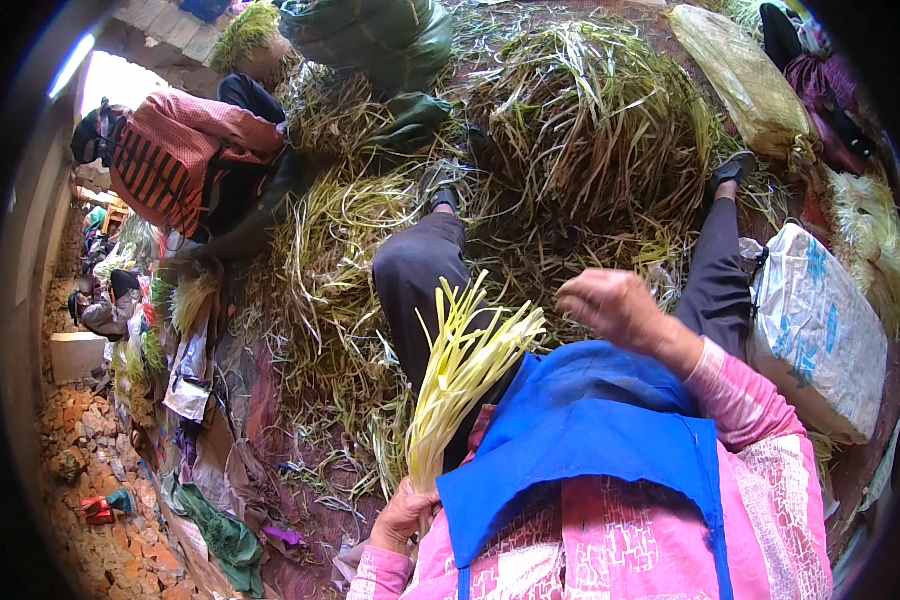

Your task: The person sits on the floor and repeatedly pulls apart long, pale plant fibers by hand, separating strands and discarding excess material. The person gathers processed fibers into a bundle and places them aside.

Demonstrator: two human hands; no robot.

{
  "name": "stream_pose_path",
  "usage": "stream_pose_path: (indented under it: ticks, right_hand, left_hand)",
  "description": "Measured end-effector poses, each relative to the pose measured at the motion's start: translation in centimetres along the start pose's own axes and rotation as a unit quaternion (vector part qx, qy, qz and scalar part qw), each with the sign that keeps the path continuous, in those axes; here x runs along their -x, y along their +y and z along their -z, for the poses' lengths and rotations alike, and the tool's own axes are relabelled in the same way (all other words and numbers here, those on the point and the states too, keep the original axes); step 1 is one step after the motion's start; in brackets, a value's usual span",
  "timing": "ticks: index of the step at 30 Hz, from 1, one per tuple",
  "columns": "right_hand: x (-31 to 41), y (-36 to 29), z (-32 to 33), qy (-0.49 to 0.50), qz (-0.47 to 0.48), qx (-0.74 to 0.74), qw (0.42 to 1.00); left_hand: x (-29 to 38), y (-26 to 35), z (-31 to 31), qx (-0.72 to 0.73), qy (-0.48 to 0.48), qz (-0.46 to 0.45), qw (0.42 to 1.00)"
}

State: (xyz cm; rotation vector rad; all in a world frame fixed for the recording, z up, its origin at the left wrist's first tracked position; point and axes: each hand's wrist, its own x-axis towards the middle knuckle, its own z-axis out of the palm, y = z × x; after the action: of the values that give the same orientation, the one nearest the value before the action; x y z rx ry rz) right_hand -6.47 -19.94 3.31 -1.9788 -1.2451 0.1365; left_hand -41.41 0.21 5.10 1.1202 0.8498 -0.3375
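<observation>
My left hand (pixel 405 514) is closed around the lower ends of a bundle of long, pale yellow-green leaves (pixel 461 375), which look like chives. Their tips fan out up and to the right, over my trousers. My right hand (pixel 607 309) is raised above my lap, apart from the bundle, with its fingers curled. Motion blur hides whether anything thin is between those fingers. A blue apron (pixel 592 442) covers my lap. Beyond my spread legs lies a large heap of long, partly browned leaves (pixel 600 120).
More leaves (pixel 337 300) litter the floor left of my leg. A white sack (pixel 817 330) stands at my right, and a yellow woven sack (pixel 742 82) lies farther off. A large green sack (pixel 379 45) is at the back. Other people (pixel 187 150) sit nearby. Broken bricks (pixel 120 487) cover the left side.
</observation>
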Motion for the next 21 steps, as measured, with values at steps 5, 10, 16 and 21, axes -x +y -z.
stream_pose_path:
  ticks: [5, 10, 16, 21]
  right_hand:
    - [0.8, -3.6, -3.9, -0.073, 0.095, 0.079, 0.990]
    - [0.9, -1.3, -8.4, -0.074, 0.112, 0.095, 0.986]
    - [-0.4, 9.8, -2.6, -0.123, -0.355, 0.146, 0.915]
    - [-1.7, 9.8, 6.2, -0.071, -0.342, 0.186, 0.918]
  left_hand:
    - [-0.3, -0.1, 0.7, 0.026, -0.032, 0.012, 0.999]
    - [0.5, 0.3, -0.3, -0.004, -0.041, -0.022, 0.999]
    - [1.3, 2.8, -2.1, -0.033, 0.011, -0.047, 0.998]
    - [-0.4, 10.5, -0.9, -0.463, 0.054, -0.179, 0.866]
